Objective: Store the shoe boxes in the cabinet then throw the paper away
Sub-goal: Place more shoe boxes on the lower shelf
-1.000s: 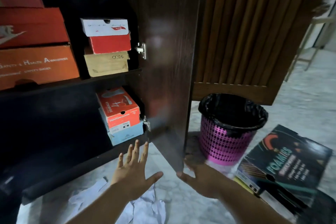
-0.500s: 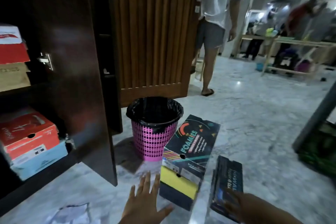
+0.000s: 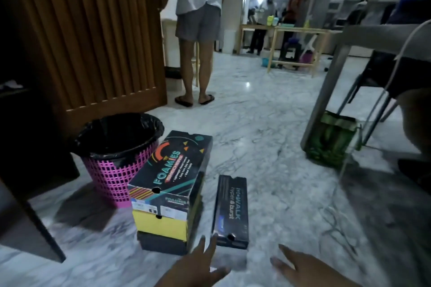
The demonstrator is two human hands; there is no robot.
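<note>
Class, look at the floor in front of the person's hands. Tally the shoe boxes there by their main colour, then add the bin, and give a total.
Black shoe boxes: 3 (Foamies box on top of the stack, bottom box of the stack, Walk box beside it)
Yellow shoe boxes: 1 (middle box of the stack)
Pink bins: 1 (bin)
Total: 5

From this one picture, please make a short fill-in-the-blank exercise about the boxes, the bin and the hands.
1. The pink bin is lined with a ____ bag.
2. The FOAMIES box lies on top of a ____ box.
3. The WALK box lies alone, to the ____ of the stack.
4. The left hand and right hand hold ____.

Missing words: black; yellow; right; nothing
</note>
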